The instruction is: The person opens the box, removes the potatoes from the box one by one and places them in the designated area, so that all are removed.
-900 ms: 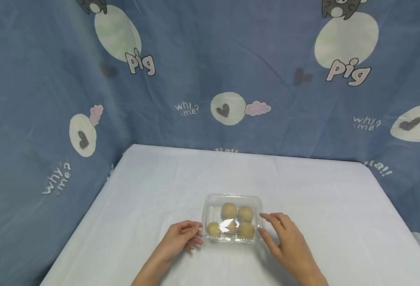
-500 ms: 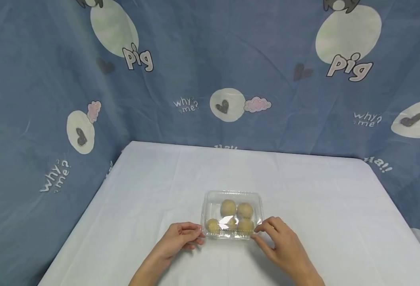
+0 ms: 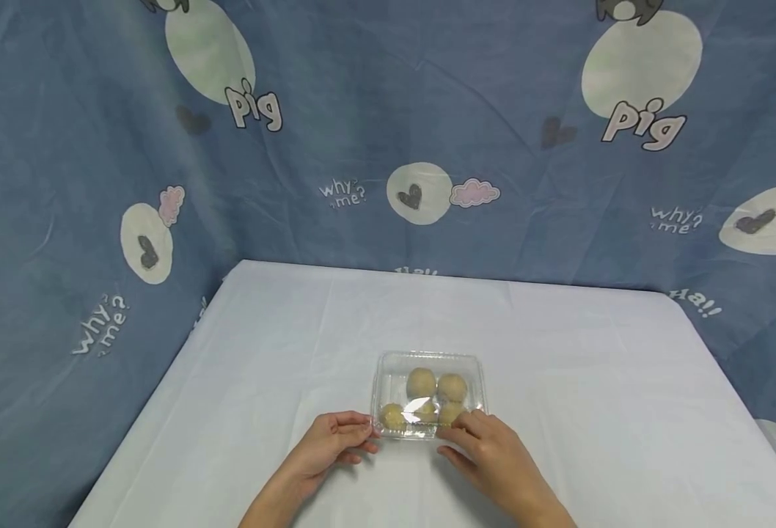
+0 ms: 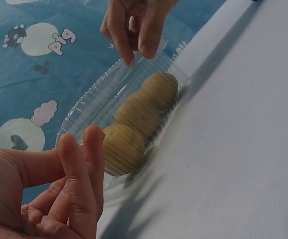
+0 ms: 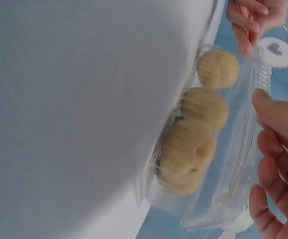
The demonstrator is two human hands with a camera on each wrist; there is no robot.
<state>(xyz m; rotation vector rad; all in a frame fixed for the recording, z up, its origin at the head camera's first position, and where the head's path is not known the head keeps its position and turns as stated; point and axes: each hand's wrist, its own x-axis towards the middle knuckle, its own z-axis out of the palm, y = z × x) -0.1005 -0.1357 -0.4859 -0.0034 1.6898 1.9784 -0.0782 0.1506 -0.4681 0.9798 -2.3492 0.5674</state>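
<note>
A clear plastic clamshell box [image 3: 394, 367] with several small potatoes [image 3: 422, 383] inside lies on the white table, its lid down over them. My left hand [image 3: 335, 444] pinches the rim at the front left corner, thumb and forefinger together there in the left wrist view. Over the front right part of the box is my right hand [image 3: 490, 455], overlapping one potato in the head view. Its bent forefinger and thumb are right at the front rim, slightly apart. In the right wrist view its other fingers [image 5: 270, 174] hang loosely curved beside the lid.
The white cloth-covered table [image 3: 282, 330] stretches around the box on all sides. A blue printed curtain [image 3: 309, 132] hangs behind the table and along its left side.
My right hand has moved from the box's right side round to its front edge and leftward along it. The left hand stays at the front left corner, and the box has hardly moved.
</note>
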